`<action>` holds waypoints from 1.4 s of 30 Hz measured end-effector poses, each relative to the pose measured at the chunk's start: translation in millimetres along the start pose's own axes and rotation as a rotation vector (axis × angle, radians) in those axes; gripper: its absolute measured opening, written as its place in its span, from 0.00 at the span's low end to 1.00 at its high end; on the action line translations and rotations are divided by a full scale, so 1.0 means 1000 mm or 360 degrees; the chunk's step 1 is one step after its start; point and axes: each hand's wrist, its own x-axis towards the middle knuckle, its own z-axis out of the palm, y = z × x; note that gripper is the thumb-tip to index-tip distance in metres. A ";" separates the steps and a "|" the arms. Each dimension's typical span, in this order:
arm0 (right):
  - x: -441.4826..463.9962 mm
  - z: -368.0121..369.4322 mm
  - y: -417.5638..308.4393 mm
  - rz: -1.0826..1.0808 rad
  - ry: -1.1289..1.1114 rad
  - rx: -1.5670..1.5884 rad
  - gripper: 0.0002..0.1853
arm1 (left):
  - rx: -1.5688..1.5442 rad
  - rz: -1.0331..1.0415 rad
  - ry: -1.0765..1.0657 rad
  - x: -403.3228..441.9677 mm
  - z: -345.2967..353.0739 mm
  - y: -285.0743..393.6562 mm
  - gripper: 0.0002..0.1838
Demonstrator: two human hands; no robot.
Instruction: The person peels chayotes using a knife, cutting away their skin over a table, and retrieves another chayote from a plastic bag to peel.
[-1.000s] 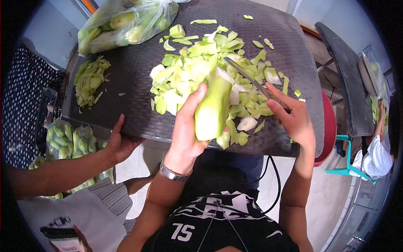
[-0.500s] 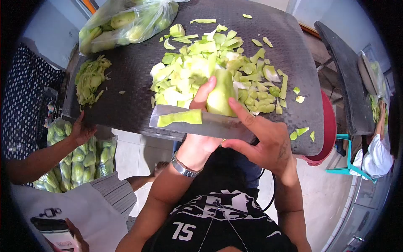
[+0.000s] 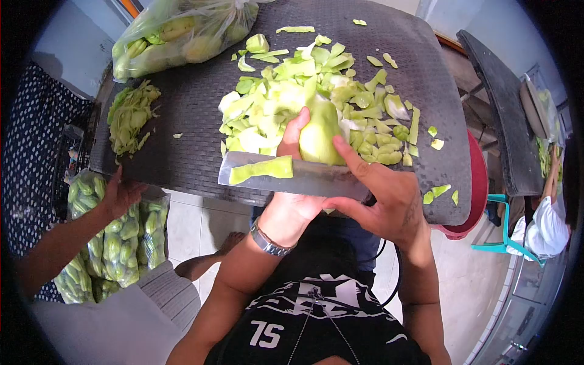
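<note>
My left hand [image 3: 295,204] is closed around a pale green, chayote-like vegetable [image 3: 320,135], its thumb along the left side. My right hand [image 3: 386,198] grips a broad-bladed knife [image 3: 325,177], with the index finger reaching past the blade onto the vegetable. The knife's handle is hidden by my fingers. The blade lies across the near end of the vegetable, and a strip of green peel [image 3: 261,170] rests flat on it. Beyond my hands, a heap of pale green peelings and cut pieces [image 3: 258,115] is spread over the dark woven-pattern table [image 3: 194,115].
A plastic bag of green vegetables [image 3: 188,45] sits at the table's far left, near a smaller peel heap [image 3: 132,118]. Another person's hand [image 3: 118,194] is by the left edge, above filled bags [image 3: 118,243]. A red tub [image 3: 477,182] stands right, beside a teal chair [image 3: 502,237].
The vegetable has turned or tilted slightly in my left hand, while the knife stays nearly in place. At lower left, the other person's phone has gone out of view.
</note>
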 end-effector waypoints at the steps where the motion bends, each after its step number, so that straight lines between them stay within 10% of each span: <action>1: -0.003 0.002 0.003 -0.0035 0.0034 -0.0012 0.46 | 0.0013 0.0014 0.0037 -0.002 0.003 -0.002 0.23; 42: 0.000 0.001 0.016 -0.0019 0.0033 0.0434 0.46 | 0.0518 0.0290 0.0244 -0.005 -0.011 -0.009 0.27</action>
